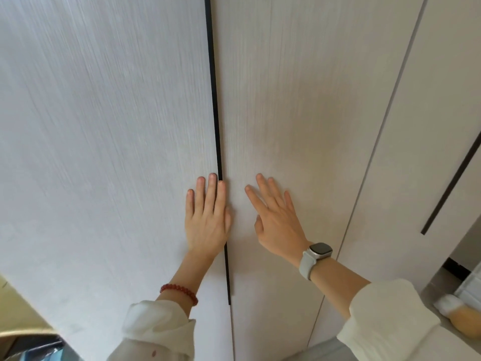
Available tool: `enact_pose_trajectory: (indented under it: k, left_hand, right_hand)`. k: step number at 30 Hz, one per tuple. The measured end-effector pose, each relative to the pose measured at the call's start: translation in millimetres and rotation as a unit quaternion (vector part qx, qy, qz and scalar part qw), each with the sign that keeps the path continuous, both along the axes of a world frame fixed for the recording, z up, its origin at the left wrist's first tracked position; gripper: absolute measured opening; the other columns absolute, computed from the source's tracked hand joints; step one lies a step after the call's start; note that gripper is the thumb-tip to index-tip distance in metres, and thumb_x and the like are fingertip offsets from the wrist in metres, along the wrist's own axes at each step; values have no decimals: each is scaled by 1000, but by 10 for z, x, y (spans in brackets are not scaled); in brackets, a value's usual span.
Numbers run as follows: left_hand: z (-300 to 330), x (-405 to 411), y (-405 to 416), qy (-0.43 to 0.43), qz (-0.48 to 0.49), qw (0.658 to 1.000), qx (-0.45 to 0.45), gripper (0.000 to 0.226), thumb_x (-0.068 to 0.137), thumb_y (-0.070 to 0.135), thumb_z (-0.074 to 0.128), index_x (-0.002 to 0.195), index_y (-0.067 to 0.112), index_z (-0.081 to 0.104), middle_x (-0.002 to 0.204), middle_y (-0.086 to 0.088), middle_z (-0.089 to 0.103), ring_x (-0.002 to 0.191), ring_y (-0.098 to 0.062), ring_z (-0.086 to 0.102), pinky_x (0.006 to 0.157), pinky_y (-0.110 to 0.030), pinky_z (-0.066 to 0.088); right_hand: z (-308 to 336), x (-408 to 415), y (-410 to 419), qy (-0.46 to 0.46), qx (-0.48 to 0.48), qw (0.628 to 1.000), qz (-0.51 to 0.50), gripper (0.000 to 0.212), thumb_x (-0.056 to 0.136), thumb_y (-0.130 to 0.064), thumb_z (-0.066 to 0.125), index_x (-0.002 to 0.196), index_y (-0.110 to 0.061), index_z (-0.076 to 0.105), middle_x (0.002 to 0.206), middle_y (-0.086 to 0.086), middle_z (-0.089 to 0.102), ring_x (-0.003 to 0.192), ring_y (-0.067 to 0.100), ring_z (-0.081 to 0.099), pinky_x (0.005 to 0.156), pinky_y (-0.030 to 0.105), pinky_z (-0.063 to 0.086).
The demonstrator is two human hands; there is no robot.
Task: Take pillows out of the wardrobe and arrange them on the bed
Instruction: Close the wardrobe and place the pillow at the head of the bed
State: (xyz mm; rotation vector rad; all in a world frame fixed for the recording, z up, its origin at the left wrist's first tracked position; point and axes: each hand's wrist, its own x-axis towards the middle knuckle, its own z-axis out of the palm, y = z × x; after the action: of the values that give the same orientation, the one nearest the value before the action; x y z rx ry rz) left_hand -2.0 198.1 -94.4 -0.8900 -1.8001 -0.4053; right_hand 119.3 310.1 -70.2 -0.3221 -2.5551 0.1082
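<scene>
Two hands, both flat with fingers straight, holding nothing; left hand (207, 217) lies on the left wardrobe door (104, 152), its fingertips (213, 177) just beside the dark vertical strip (218, 142) that runs between the panels; right hand (277, 218) is spread on the right wardrobe door (299, 113), fingers fanned and angled up toward the left hand; the two are near each other but apart, one on each side of the strip.

Placement, judged: palms sit close to the meeting edges, probably because that dark strip serves as a recessed pull, or the doors are push-to-open; which of these cannot be told; doors appear closed.

Pillows: none visible; presumably behind the doors in front of the hands; bed not identifiable in view.

Worn items: red bead bracelet (179, 293) on the left wrist; pale-strapped watch (316, 256) on the right wrist; white sleeves (385, 316) pushed back from both wrists.

Further right of the right hand: another door panel (429, 126) with its own dark strip (453, 178); a yellowish soft object (463, 319) low on the floor, blurred, identity unclear.

Stage, judged: opening not yet done.
</scene>
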Motion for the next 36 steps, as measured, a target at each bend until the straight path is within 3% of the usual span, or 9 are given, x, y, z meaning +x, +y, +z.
enact_pose_trajectory:
  k: [2,9,13,17,21,25,28,31,36]
  left_hand:
    - [-37,-52,-54,15,-12,1000,-19,58,92,27,35,143,10,15,142,-12,30,141,-28,4,112,-45,13]
    - [32,-65,45,-13,37,999,-9,58,86,23,44,139,7,25,141,-12,39,136,-29,20,109,-52,21]
    - [-20,-174,-70,-17,-1,999,-36,56,95,38,29,144,15,13,148,-7,23,140,-22,7,113,-40,8]
    - [-39,-111,4,-53,22,997,-43,62,95,39,24,143,16,-8,153,3,-18,140,-20,-12,113,-43,-3]
    - [64,56,-58,-86,19,994,-60,61,89,28,37,143,8,15,148,-15,26,138,-33,14,110,-53,14]
    - [-257,559,-10,-205,-112,972,7,58,77,14,45,134,6,35,140,-25,36,133,-36,25,106,-49,25]
    - [-776,1142,181,-324,-198,922,-75,51,79,14,48,130,7,41,139,-22,39,130,-37,32,103,-48,29]
    - [-1283,1817,469,-460,-247,830,-197,48,84,12,51,131,8,40,144,-19,32,133,-35,26,106,-50,26]
    - [-1913,3303,925,-481,-347,685,-423,47,87,19,49,132,12,38,145,-12,31,131,-28,28,105,-41,27]
  right_hand:
    - [28,-7,17,-10,0,1000,-5,69,84,-8,43,143,-23,11,156,4,-4,142,26,-8,112,54,5]
    - [26,-38,106,-72,24,997,2,69,86,-10,42,143,-26,7,154,-1,-17,141,22,-13,112,55,3]
    - [22,-44,176,-80,37,996,6,70,87,-13,41,143,-25,0,144,-9,-29,141,19,-16,113,54,1]
    - [-68,-73,109,-70,44,997,-11,75,86,-12,43,143,-22,-4,146,-5,-28,140,23,-19,113,54,2]
    - [-64,-39,41,-33,-30,999,28,63,87,-8,42,142,-18,15,156,2,-5,142,23,-8,114,47,7]
    - [-415,397,14,68,-238,969,0,45,87,-1,42,132,-9,40,143,11,39,134,23,32,109,28,21]
    - [-1032,1107,-29,59,-366,920,-125,41,90,-3,42,129,-13,43,133,8,49,124,21,44,102,22,28]
    - [-1585,2043,-147,54,-448,846,-285,36,90,-1,42,124,-10,50,126,11,56,118,23,50,94,16,30]
    - [-2125,3869,-637,90,-500,674,-537,31,87,3,43,115,-2,56,118,21,61,110,35,56,94,38,42]
